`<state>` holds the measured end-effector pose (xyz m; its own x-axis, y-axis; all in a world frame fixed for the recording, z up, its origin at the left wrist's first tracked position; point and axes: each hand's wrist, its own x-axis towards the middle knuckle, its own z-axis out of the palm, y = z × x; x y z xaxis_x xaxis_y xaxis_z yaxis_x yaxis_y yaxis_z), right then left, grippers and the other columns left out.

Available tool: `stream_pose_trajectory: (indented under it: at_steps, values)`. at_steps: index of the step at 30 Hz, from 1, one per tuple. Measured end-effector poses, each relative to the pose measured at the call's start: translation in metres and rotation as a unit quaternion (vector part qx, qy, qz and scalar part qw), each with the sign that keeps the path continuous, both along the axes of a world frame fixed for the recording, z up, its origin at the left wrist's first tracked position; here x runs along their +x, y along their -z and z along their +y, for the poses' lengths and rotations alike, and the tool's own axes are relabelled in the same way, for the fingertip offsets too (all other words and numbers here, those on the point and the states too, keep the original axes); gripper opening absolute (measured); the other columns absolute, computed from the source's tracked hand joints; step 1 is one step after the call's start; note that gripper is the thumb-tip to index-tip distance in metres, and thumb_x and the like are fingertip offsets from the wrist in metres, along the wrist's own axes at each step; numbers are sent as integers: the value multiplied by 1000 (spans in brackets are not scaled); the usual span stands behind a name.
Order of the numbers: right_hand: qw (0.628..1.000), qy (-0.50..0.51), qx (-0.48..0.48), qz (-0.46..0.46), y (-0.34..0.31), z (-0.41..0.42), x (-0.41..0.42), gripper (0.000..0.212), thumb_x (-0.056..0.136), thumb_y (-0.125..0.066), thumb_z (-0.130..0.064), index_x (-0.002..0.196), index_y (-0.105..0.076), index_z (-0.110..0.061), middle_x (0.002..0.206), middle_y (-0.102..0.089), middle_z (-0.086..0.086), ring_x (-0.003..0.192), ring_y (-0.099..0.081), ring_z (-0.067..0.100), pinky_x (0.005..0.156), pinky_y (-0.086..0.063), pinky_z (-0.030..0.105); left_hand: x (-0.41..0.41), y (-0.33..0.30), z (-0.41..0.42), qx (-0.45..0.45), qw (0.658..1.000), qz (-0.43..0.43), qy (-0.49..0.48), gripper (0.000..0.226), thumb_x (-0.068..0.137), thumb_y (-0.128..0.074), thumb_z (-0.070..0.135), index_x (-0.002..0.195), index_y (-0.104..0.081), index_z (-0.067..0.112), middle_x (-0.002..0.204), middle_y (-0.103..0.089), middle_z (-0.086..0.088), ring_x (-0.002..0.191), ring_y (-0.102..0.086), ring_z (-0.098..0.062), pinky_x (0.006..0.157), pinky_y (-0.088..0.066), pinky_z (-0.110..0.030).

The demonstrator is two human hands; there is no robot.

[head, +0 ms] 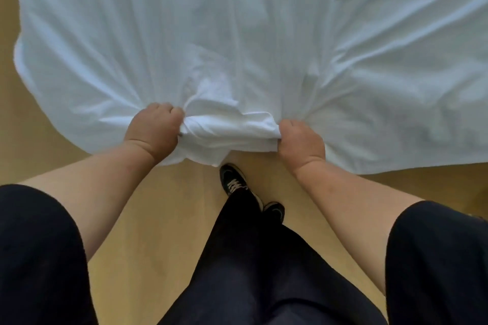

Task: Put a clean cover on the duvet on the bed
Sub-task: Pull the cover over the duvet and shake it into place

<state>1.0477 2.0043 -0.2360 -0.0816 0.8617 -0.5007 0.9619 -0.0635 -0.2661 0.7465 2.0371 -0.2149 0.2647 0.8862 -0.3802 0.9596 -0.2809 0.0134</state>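
Gripping the near edge of the white cover point(237, 34), the left hand point(153, 129) and right hand point(301, 140) each bunch cloth in a fist. From this edge the cover spreads away. I judge it is being pulled straight; next, an even tug.

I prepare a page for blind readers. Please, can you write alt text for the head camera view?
Seen from above, a person's left hand and right hand each grip the bunched near edge of a white cover that spreads out ahead of them. Below are bare forearms, dark trousers and dark shoes on a light wooden floor.
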Motion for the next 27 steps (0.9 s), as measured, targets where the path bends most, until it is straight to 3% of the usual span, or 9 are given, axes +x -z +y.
stream_pose_trajectory:
  at_steps: [3, 6, 9, 11, 13, 15, 18, 23, 27]
  values:
    - [999, -15, -35, 6, -59, 19, 3, 7, 91, -44, -10, 90, -46, -17, 93, -58, 4, 80, -51, 30, 68, -34, 34, -3, -52, 3, 3, 1000, -5, -23, 16, 73, -57, -6, 84, -61, 5, 76, -57, -13, 70, -46, -30, 58, -33, -36]
    - [993, -61, -75, 65, -137, 19, 7, 12, 83, -44, -8, 75, -40, -16, 76, -51, 3, 71, -47, 28, 55, -28, 34, -27, -127, -2, -36, 999, -2, -25, 21, 69, -57, -4, 78, -62, 14, 76, -57, -3, 74, -52, -29, 59, -38, -34]
    - [980, -83, -134, 120, -195, 18, 12, 20, 84, -46, -6, 68, -40, -16, 73, -49, 0, 67, -43, 19, 55, -28, 32, -45, -185, -11, -112, 993, -3, -25, 28, 70, -56, -1, 80, -65, 23, 83, -59, 5, 84, -57, -23, 69, -46, -37]
    - [975, -60, -169, 130, -193, 7, 10, 19, 84, -46, -8, 69, -43, -18, 75, -50, -1, 69, -45, 18, 58, -30, 32, -39, -193, -20, -156, 987, 29, -25, 24, 76, -54, 5, 85, -60, 27, 91, -58, 8, 91, -57, -20, 77, -48, -37]
    - [971, -39, -210, 103, -168, -18, 6, 11, 88, -45, -16, 88, -55, -21, 95, -60, 1, 87, -54, 23, 68, -40, 34, -28, -180, -39, -178, 976, 124, 27, 28, 85, -52, 16, 109, -54, 29, 114, -55, 8, 108, -55, -18, 86, -45, -31]
    - [950, -85, -300, 18, -137, -50, 2, 36, 94, -50, -33, 129, -54, -22, 131, -56, 6, 116, -56, 30, 92, -46, 41, -22, -157, -70, -250, 950, 177, 54, 48, 89, -47, 17, 136, -43, 24, 138, -46, 3, 127, -48, -21, 99, -42, -32]
    - [913, -138, -380, -50, -120, -85, -11, 58, 97, -51, -50, 148, -45, -22, 150, -49, 3, 134, -49, 30, 108, -42, 47, -20, -138, -105, -372, 911, 174, 31, 55, 90, -44, 13, 144, -41, 20, 148, -44, -3, 134, -45, -25, 107, -42, -39]
    - [958, -83, -273, -33, -126, -88, -49, 64, 100, -45, -49, 156, -26, -26, 154, -44, 6, 138, -45, 30, 112, -36, 48, -47, -140, -111, -281, 956, 86, 8, 47, 92, -43, 20, 139, -47, 22, 140, -50, 0, 130, -48, -22, 104, -42, -37]
    - [982, -77, -171, -37, -134, -57, -105, 71, 99, -47, -53, 158, -21, -23, 155, -41, 7, 141, -41, 30, 116, -31, 46, -100, -133, -83, -220, 973, 35, -62, 37, 93, -41, 22, 129, -51, 17, 127, -54, -4, 120, -51, -25, 98, -46, -41]
